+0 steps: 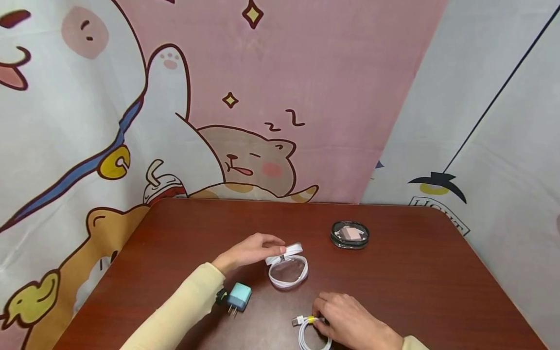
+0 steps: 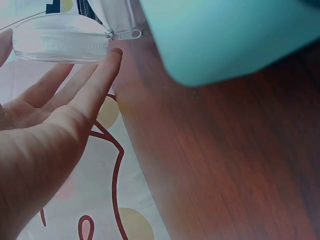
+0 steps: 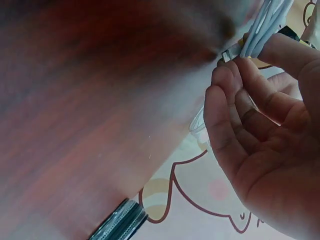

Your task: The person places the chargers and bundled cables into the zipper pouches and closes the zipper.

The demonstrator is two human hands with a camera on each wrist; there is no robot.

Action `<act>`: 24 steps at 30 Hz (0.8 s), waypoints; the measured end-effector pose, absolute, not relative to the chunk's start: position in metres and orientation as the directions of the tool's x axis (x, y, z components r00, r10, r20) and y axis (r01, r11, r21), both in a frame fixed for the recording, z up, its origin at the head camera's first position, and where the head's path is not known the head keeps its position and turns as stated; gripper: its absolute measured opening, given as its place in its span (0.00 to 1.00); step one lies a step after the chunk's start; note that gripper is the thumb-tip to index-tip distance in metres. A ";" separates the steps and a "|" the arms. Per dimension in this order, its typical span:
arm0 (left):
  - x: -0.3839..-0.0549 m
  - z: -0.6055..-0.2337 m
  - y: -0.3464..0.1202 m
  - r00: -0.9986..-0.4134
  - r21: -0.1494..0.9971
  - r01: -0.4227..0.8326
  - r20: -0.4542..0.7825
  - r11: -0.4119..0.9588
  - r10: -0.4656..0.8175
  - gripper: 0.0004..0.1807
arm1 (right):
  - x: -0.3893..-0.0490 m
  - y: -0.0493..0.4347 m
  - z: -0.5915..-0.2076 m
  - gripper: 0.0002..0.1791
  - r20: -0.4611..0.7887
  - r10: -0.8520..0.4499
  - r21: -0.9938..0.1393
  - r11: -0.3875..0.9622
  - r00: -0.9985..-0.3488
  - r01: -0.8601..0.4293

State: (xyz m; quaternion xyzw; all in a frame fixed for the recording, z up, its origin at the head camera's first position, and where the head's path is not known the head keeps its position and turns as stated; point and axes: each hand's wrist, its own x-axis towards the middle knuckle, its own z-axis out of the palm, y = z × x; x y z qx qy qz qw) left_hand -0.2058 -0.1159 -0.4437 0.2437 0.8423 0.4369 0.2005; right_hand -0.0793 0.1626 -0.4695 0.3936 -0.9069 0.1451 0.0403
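With thumb and fingers, my left hand [image 1: 251,250] holds the raised lid [image 1: 292,250] of a small round clear zip pouch. The pouch's white-rimmed base [image 1: 286,286] sits on the table, open toward me. In the left wrist view the lid [image 2: 60,45] lies between thumb and fingers, a zipper pull [image 2: 129,34] hanging at its edge. My right hand [image 1: 347,318] pinches a coiled white USB cable [image 1: 302,335] near its yellow tie. The right wrist view has the coil [image 3: 267,25] at the fingertips, with a metal plug end [image 3: 230,52] sticking out.
A teal and blue plug charger [image 1: 239,295] lies beside my left forearm, prongs toward me. Farther back on the right stands a black-rimmed clear pouch [image 1: 350,236] with a pinkish item inside. The brown table [image 1: 420,272] ends at a cartoon-printed cloth [image 1: 332,97].
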 end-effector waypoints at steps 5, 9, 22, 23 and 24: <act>-0.206 -0.442 -0.115 -0.801 0.827 0.241 -0.126 0.509 0.585 0.28 | -0.084 0.163 -0.463 0.11 0.264 -0.666 -0.213 0.665 -0.697 -0.716; -0.207 -0.442 -0.115 -0.802 0.826 0.240 -0.127 0.510 0.583 0.28 | -0.091 0.164 -0.457 0.12 0.356 -0.633 -0.191 0.670 -0.687 -0.717; -0.203 -0.446 -0.114 -0.799 0.842 0.215 -0.139 0.494 0.585 0.29 | -0.118 0.154 -0.447 0.08 0.453 -0.509 -0.239 0.721 -0.732 -0.650; -0.203 -0.446 -0.114 -0.798 0.843 0.214 -0.140 0.493 0.586 0.29 | -0.120 0.153 -0.446 0.08 0.462 -0.504 -0.241 0.720 -0.730 -0.650; -0.203 -0.447 -0.115 -0.798 0.844 0.213 -0.141 0.493 0.586 0.29 | -0.122 0.151 -0.446 0.08 0.471 -0.501 -0.242 0.718 -0.726 -0.653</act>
